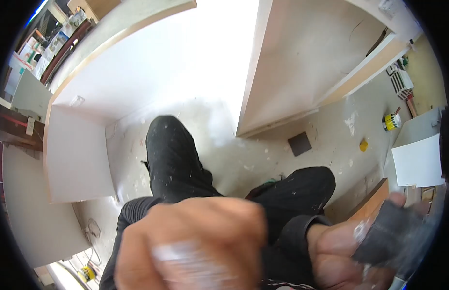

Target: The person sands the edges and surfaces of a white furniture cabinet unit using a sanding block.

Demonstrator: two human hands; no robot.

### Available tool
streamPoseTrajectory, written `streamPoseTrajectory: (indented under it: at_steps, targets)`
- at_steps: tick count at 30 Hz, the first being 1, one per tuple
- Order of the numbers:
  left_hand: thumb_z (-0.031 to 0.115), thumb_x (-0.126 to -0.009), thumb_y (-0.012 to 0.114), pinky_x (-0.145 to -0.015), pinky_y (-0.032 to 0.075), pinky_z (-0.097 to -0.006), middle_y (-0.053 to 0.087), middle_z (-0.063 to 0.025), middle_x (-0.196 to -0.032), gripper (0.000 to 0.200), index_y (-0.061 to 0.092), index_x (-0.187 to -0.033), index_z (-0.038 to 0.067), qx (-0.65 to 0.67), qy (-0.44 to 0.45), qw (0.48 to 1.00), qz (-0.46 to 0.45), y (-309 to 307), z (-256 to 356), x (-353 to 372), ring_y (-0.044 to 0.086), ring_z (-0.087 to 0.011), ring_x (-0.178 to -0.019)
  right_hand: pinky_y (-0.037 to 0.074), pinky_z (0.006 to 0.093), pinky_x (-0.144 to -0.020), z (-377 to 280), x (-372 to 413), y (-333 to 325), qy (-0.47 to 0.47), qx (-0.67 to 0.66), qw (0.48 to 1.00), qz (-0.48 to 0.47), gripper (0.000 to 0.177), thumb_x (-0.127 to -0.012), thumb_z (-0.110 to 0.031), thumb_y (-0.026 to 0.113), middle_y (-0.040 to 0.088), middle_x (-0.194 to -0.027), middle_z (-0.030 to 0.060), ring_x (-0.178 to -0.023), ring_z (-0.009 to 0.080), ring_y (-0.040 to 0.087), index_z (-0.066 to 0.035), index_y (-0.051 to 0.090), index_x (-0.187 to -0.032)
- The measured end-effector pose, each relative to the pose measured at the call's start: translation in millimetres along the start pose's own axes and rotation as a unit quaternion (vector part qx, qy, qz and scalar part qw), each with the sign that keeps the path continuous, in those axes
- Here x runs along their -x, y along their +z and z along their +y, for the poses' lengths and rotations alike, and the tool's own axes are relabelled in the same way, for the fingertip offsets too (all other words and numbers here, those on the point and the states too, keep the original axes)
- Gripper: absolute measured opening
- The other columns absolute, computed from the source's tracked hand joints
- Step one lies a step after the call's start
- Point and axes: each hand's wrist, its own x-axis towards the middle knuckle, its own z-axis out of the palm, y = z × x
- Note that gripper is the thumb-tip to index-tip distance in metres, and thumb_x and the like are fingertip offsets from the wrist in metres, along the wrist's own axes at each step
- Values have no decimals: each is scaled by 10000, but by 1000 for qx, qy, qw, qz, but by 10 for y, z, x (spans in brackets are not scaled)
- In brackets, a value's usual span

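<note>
Close to the camera, my left hand (190,241) is smeared by motion. Its fingers look curled in, and a white smear crosses them; whether anything is inside I cannot tell. On the right, my right hand (335,246) is turned palm up beside my knee. It grips a dark grey piece of sandpaper (386,234), which lies across the fingers with fingertips showing past its edge. White dust marks the thumb side and the sheet. My knees in black trousers (171,150) stand bent between the hands and the white panels.
A white panelled cabinet body (79,159) stands ahead and left, and another upright panel (282,72) ahead right. On the dusty floor are a dark grey square (299,144), a yellow lid (363,145) and a yellow-labelled tub (391,122). A wooden board (372,200) lies beside my right hand.
</note>
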Motion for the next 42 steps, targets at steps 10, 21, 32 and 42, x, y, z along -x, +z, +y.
streamPoseTrajectory:
  at_steps: [10, 21, 32, 42]
  targets:
    - [98, -841, 793, -747, 534, -308, 680, -39, -943, 158, 730, -986, 117, -295, 412, 861, -30, -237, 197, 9, 696, -149, -833, 257, 576, -1157, -21, -29, -88, -120, -49, 991, 25, 557, -966, -130, 627, 446, -1537, 159, -1460, 315, 340, -48, 448, -1487]
    - [190, -979, 647, -935, 381, -331, 707, 7, -1048, 87, 700, -1043, 167, -17, 320, 931, -174, -208, 824, -540, 587, -113, -1024, 211, 507, -1235, 96, -775, -842, -381, 271, 861, -198, 717, -1015, -256, 640, 317, -1618, 80, -1466, 324, 330, -75, 248, -1589]
    - [197, -978, 655, -823, 400, -341, 699, -28, -980, 91, 712, -1020, 139, -50, 290, 937, -187, -324, 1110, -668, 602, -154, -931, 335, 538, -1078, -163, -929, -187, -265, -92, 953, -117, 217, -987, -185, 564, 540, -1277, 191, -1267, 379, 478, -25, 542, -1132]
    - [203, -978, 663, -721, 417, -351, 690, -60, -919, 109, 722, -999, 114, -96, 286, 932, -202, -273, 1390, -739, 615, -191, -846, 408, 524, -1071, -256, -1048, -321, -231, -118, 948, -183, 291, -1046, -199, 493, 572, -1266, 291, -1233, 430, 547, 29, 555, -1216]
